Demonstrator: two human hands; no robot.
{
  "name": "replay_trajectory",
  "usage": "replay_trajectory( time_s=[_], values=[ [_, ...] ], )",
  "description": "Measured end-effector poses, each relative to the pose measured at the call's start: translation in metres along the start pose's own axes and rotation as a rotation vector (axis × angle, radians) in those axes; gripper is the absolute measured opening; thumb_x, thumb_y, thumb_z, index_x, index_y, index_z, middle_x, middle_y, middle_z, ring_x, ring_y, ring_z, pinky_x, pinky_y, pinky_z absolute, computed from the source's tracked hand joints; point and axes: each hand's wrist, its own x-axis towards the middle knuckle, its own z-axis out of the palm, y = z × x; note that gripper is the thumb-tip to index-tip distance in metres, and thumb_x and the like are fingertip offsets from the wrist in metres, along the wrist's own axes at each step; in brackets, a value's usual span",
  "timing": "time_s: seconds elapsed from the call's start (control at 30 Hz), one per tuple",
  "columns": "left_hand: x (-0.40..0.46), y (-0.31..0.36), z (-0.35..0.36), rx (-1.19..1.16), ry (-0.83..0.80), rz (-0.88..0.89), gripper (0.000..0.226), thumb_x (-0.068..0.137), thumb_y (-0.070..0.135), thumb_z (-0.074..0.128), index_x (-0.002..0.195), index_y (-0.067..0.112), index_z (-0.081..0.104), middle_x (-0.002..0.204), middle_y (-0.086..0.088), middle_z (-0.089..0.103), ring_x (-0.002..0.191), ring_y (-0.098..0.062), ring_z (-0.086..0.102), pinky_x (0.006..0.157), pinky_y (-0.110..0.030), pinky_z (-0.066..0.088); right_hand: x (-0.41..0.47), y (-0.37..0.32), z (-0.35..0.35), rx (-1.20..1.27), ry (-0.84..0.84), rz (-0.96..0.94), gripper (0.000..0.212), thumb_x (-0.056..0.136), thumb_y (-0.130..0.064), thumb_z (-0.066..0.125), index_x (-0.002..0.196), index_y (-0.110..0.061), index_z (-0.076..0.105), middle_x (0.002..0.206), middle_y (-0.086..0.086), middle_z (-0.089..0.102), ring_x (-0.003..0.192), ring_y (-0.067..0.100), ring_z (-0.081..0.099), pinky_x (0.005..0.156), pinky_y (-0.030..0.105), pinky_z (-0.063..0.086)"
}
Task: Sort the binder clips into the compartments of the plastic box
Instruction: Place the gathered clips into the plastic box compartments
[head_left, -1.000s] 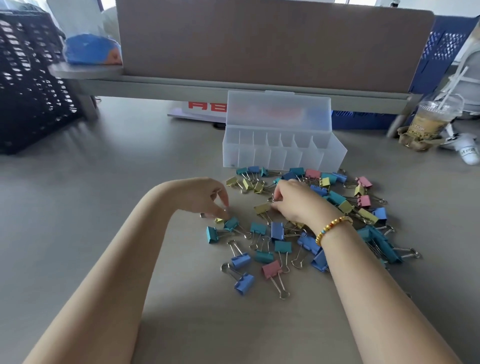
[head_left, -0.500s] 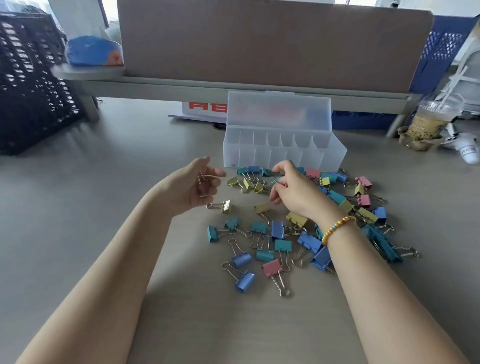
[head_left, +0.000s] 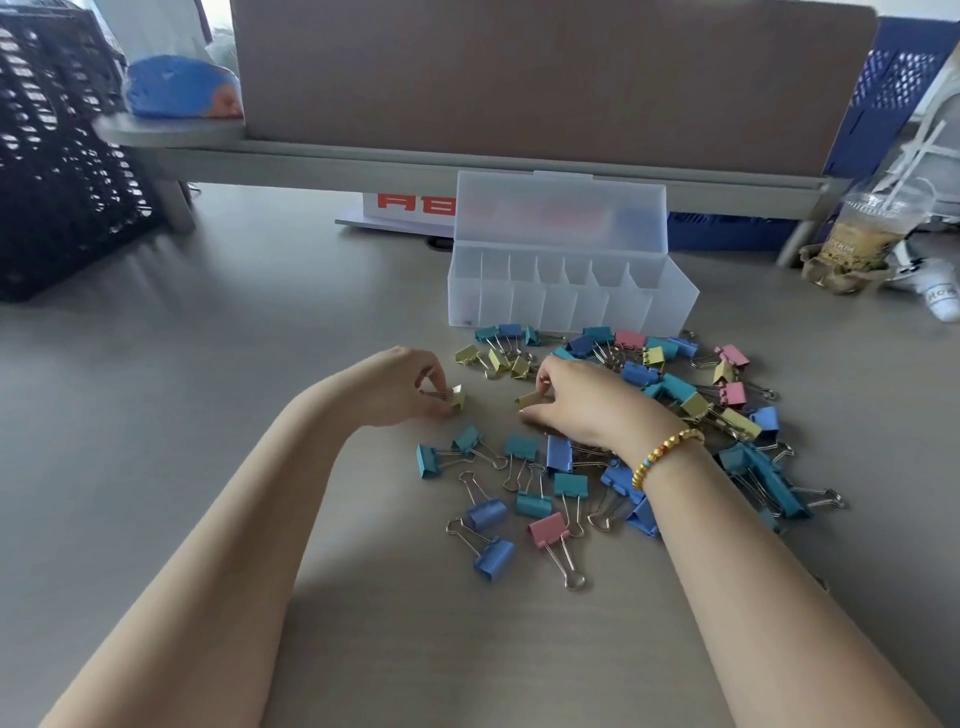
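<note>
A clear plastic box (head_left: 670, 306) with several narrow compartments stands open on the table, its lid upright behind it. In front of it lies a loose pile of binder clips (head_left: 535, 499) in blue, teal, yellow and pink. My left hand (head_left: 400, 384) is down at the pile's left edge and pinches a yellow clip (head_left: 458, 397) by its wire handles. My right hand (head_left: 587, 400), with a bead bracelet on the wrist, rests in the pile's middle and pinches another yellow clip (head_left: 530, 399).
A black mesh basket (head_left: 57, 171) stands at the far left. A raised shelf with a brown board (head_left: 519, 78) runs along the back. At the far right stand an iced drink cup (head_left: 862, 234) and a blue crate (head_left: 893, 83).
My left hand had lifted with wire handles in its fingers and has come back down to the yellow clip on the table. My right hand has moved down and left onto another yellow clip.
</note>
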Motion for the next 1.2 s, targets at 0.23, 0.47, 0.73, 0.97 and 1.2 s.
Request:
replay_trajectory(
  time_s=[0.23, 0.47, 0.73, 0.97, 1.2],
  values=[
    [0.001, 0.005, 0.004, 0.057, 0.027, -0.004, 0.024, 0.088, 0.04, 0.059, 0.091, 0.017, 0.053, 0.083, 0.0, 0.045, 0.076, -0.02, 0.041, 0.057, -0.028, 0.032, 0.001, -0.005, 0.002, 0.029, -0.008, -0.024, 0.038, 0.093, -0.032, 0.054, 0.121, -0.008, 0.045, 0.124, 0.009, 0.05, 0.097, 0.018, 0.045, 0.083, 0.031, 0.039],
    [0.004, 0.01, 0.01, -0.208, 0.151, 0.013, 0.021, 0.099, 0.029, 0.039, 0.09, 0.01, 0.039, 0.065, 0.001, 0.057, 0.053, -0.015, 0.042, 0.049, -0.025, 0.033, 0.001, -0.006, 0.0, 0.148, -0.01, -0.077, 0.006, 0.093, -0.017, 0.053, 0.093, -0.02, 0.048, 0.101, 0.0, 0.053, 0.08, 0.013, 0.048, 0.062, 0.023, 0.035],
    [0.002, 0.019, 0.005, -1.341, 0.157, -0.106, 0.015, 0.097, 0.006, 0.037, 0.093, 0.014, 0.049, 0.065, -0.006, 0.054, 0.034, -0.005, 0.037, 0.032, -0.011, 0.023, 0.012, 0.008, -0.007, 1.234, 0.045, 0.033, 0.008, 0.092, -0.003, 0.049, 0.09, -0.008, 0.054, 0.083, 0.006, 0.057, 0.064, 0.011, 0.049, 0.045, 0.016, 0.038],
    [0.005, 0.022, 0.001, -1.809, 0.222, -0.338, 0.025, 0.095, 0.013, 0.044, 0.071, 0.009, 0.042, 0.06, -0.005, 0.045, 0.031, -0.008, 0.051, 0.033, -0.013, 0.045, 0.014, 0.023, -0.011, 2.024, -0.115, 0.128, 0.018, 0.096, -0.006, 0.037, 0.093, -0.004, 0.055, 0.073, 0.003, 0.051, 0.047, 0.006, 0.054, 0.033, 0.009, 0.03],
    [0.01, 0.028, 0.01, -1.727, 0.207, -0.178, 0.018, 0.097, 0.007, 0.046, 0.084, 0.005, 0.058, 0.065, -0.004, 0.055, 0.04, -0.004, 0.058, 0.045, -0.019, 0.055, 0.014, 0.02, -0.009, 2.122, 0.002, 0.074, 0.018, 0.092, -0.025, 0.054, 0.083, -0.01, 0.054, 0.085, 0.01, 0.067, 0.074, 0.019, 0.068, 0.045, 0.018, 0.054]
  ],
)
